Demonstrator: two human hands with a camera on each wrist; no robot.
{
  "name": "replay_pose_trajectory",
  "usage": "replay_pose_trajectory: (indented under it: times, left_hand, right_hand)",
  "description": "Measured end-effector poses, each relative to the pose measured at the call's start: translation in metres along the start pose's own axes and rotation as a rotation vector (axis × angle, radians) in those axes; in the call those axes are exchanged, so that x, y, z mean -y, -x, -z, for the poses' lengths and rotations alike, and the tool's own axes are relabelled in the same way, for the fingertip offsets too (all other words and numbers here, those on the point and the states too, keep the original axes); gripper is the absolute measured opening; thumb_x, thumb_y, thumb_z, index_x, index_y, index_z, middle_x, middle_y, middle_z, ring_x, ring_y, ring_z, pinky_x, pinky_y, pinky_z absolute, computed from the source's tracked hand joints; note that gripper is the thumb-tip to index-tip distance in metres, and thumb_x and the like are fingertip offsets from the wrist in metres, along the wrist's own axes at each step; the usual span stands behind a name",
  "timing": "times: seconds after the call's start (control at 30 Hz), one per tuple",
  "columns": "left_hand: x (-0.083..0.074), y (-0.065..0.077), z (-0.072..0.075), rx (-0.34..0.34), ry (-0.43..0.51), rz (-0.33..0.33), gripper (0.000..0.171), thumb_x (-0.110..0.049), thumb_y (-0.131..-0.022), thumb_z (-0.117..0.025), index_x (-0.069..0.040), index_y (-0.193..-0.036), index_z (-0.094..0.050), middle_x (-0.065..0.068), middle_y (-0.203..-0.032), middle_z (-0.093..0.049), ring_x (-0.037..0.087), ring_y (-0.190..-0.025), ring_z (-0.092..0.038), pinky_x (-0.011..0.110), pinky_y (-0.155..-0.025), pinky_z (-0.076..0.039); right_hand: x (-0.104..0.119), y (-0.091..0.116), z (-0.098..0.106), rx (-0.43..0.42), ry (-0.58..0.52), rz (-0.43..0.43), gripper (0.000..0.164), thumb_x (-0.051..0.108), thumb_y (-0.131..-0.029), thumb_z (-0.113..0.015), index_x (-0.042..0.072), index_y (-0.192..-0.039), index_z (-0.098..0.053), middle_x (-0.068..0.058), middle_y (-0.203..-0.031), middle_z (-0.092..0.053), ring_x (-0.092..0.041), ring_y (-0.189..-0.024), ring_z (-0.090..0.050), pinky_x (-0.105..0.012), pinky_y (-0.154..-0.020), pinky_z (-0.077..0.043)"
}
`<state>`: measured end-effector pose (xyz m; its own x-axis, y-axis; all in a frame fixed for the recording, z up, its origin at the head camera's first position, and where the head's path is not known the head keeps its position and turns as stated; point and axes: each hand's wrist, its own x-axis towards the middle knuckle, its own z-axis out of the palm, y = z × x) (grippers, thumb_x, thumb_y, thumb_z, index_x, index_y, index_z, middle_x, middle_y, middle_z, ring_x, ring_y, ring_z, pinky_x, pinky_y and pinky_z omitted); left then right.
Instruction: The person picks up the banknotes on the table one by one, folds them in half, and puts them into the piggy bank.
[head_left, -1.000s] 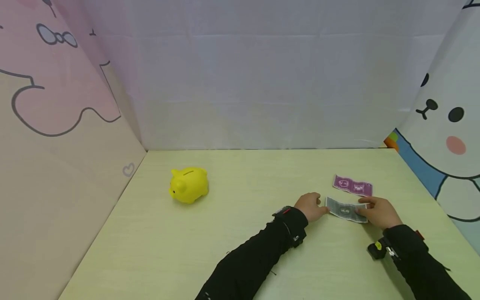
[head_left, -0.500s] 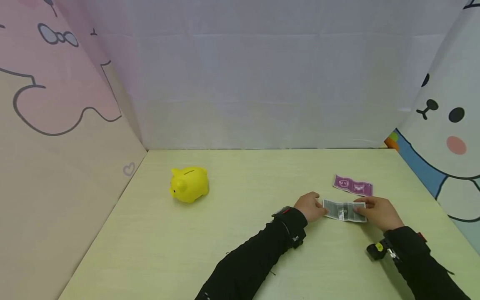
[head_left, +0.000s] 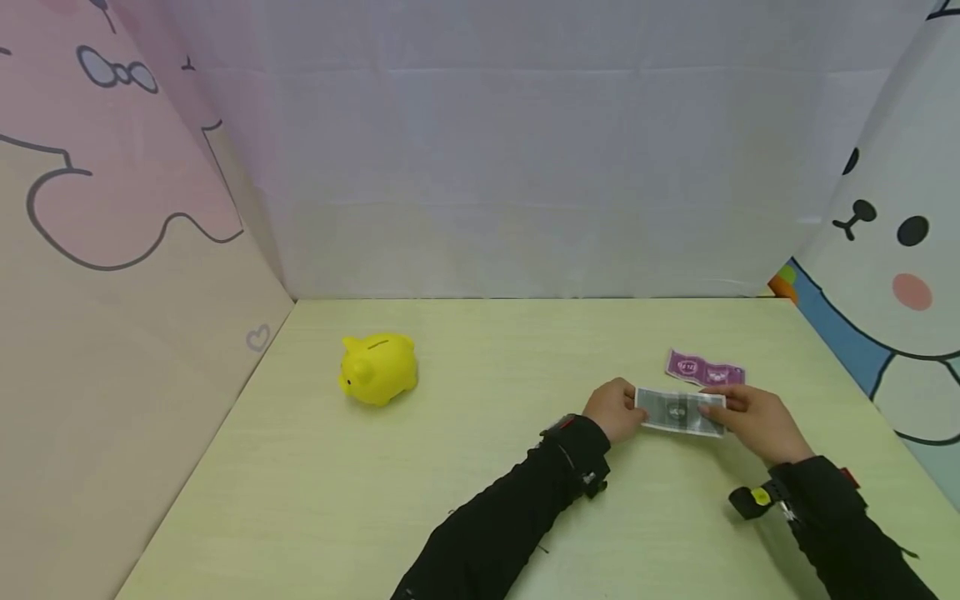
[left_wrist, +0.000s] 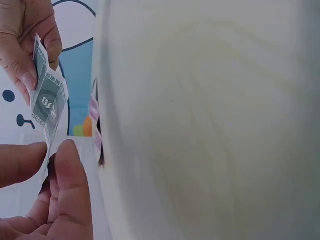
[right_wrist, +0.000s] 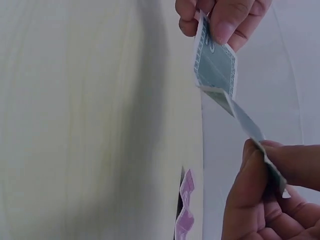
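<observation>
A creased grey-green play banknote [head_left: 678,412] is stretched between both hands above the table. My left hand [head_left: 613,410] pinches its left end between thumb and fingers; in the left wrist view the thumb and fingertips [left_wrist: 70,160] meet on the paper's edge. At the other end my right hand [head_left: 757,421] pinches it, thumb in front. The right wrist view shows the banknote [right_wrist: 215,65] bent along folds, its near end partly hidden by the fingers. Just behind it a purple play banknote [head_left: 701,367] lies wavy on the table.
A yellow piggy bank [head_left: 378,369] with a slot on top stands on the left part of the pale table [head_left: 480,517]. A white sheet [head_left: 487,167] hangs along the back edge, and printed cartoon sheets flank both sides.
Both hands have lifted the grey-green banknote slightly, up and leftward, and pulled it flatter. Its near edge has left the tabletop area where it was. The purple banknote and piggy bank stay put.
</observation>
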<state>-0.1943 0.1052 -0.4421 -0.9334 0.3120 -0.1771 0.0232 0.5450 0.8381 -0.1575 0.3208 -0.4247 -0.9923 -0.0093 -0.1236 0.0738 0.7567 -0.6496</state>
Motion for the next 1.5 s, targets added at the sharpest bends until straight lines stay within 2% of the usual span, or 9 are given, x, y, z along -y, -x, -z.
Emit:
replay_pose_trajectory:
  times: [0.3, 0.5, 0.57, 0.67, 0.8, 0.93, 1.13, 1.37, 1.5]
  left_hand:
    - [0.01, 0.001, 0.014, -0.024, 0.212, -0.075, 0.018, -0.008, -0.095, -0.063, -0.002, -0.112, -0.061, 0.01, -0.096, -0.064, 0.019, -0.077, -0.067, 0.022, -0.061, -0.049]
    - [0.01, 0.007, 0.026, -0.034, 0.346, -0.11, 0.019, -0.003, -0.097, -0.056, 0.003, -0.115, -0.059, 0.016, -0.098, -0.063, 0.029, -0.089, -0.07, 0.024, -0.073, -0.056]
    - [0.011, 0.008, 0.031, -0.041, 0.367, -0.117, 0.019, -0.002, -0.098, -0.055, 0.004, -0.115, -0.058, 0.017, -0.098, -0.062, 0.031, -0.092, -0.07, 0.027, -0.077, -0.058]
    - [0.012, 0.01, 0.039, -0.062, 0.389, -0.131, 0.018, -0.002, -0.097, -0.057, 0.005, -0.113, -0.059, 0.018, -0.096, -0.061, 0.034, -0.091, -0.07, 0.032, -0.079, -0.059]
    - [0.016, 0.01, 0.046, -0.086, 0.405, -0.152, 0.017, -0.002, -0.096, -0.058, 0.006, -0.111, -0.059, 0.02, -0.097, -0.062, 0.035, -0.089, -0.07, 0.034, -0.08, -0.06]
    - [0.019, 0.011, 0.052, -0.105, 0.403, -0.169, 0.018, -0.002, -0.096, -0.059, 0.007, -0.112, -0.06, 0.021, -0.099, -0.064, 0.034, -0.089, -0.07, 0.035, -0.08, -0.06]
    - [0.023, 0.015, 0.063, -0.121, 0.397, -0.187, 0.02, -0.003, -0.096, -0.059, 0.006, -0.114, -0.059, 0.022, -0.101, -0.063, 0.032, -0.09, -0.069, 0.029, -0.078, -0.059]
    - [0.029, 0.023, 0.079, -0.126, 0.398, -0.209, 0.022, -0.003, -0.097, -0.058, 0.006, -0.117, -0.058, 0.023, -0.104, -0.062, 0.032, -0.095, -0.067, 0.021, -0.078, -0.057]
    - [0.031, 0.029, 0.088, -0.137, 0.406, -0.21, 0.022, -0.003, -0.097, -0.057, 0.006, -0.118, -0.057, 0.023, -0.107, -0.062, 0.034, -0.099, -0.066, 0.024, -0.079, -0.057]
  right_hand:
    - [0.017, 0.001, -0.001, 0.001, -0.061, -0.002, 0.055, 0.034, -0.1, -0.057, -0.01, -0.133, -0.052, -0.036, -0.124, -0.055, -0.037, -0.1, -0.057, -0.031, -0.074, -0.05]
    - [0.025, -0.003, -0.004, 0.002, -0.129, -0.008, 0.057, 0.036, -0.1, -0.055, -0.006, -0.138, -0.049, -0.037, -0.139, -0.044, -0.05, -0.119, -0.049, -0.056, -0.093, -0.051]
    - [0.029, -0.006, -0.006, 0.002, -0.161, -0.01, 0.058, 0.036, -0.1, -0.055, -0.005, -0.14, -0.048, -0.036, -0.142, -0.04, -0.052, -0.123, -0.045, -0.058, -0.097, -0.049]
    - [0.035, -0.01, -0.009, -0.004, -0.2, 0.005, 0.058, 0.036, -0.1, -0.055, -0.005, -0.141, -0.047, -0.034, -0.141, -0.044, -0.046, -0.119, -0.051, -0.037, -0.091, -0.055]
    - [0.043, -0.014, -0.015, -0.015, -0.236, 0.028, 0.057, 0.035, -0.1, -0.055, -0.007, -0.139, -0.047, -0.031, -0.131, -0.055, -0.022, -0.102, -0.062, -0.013, -0.075, -0.05]
    - [0.049, -0.016, -0.021, -0.015, -0.31, 0.017, 0.055, 0.032, -0.1, -0.057, -0.008, -0.136, -0.05, -0.027, -0.126, -0.06, -0.003, -0.089, -0.061, -0.015, -0.075, -0.054]
    - [0.057, -0.017, -0.027, -0.02, -0.403, 0.013, 0.054, 0.03, -0.099, -0.059, -0.008, -0.135, -0.05, -0.025, -0.127, -0.058, 0.002, -0.085, -0.062, -0.026, -0.08, -0.059]
    - [0.07, -0.02, -0.031, -0.047, -0.465, 0.072, 0.047, 0.024, -0.098, -0.062, -0.013, -0.126, -0.055, 0.014, -0.095, -0.064, 0.002, -0.082, -0.063, -0.024, -0.076, -0.059]
    - [0.08, -0.021, -0.033, -0.043, -0.479, 0.088, 0.045, 0.024, -0.097, -0.062, -0.013, -0.123, -0.057, 0.016, -0.091, -0.065, 0.001, -0.081, -0.063, -0.024, -0.075, -0.059]
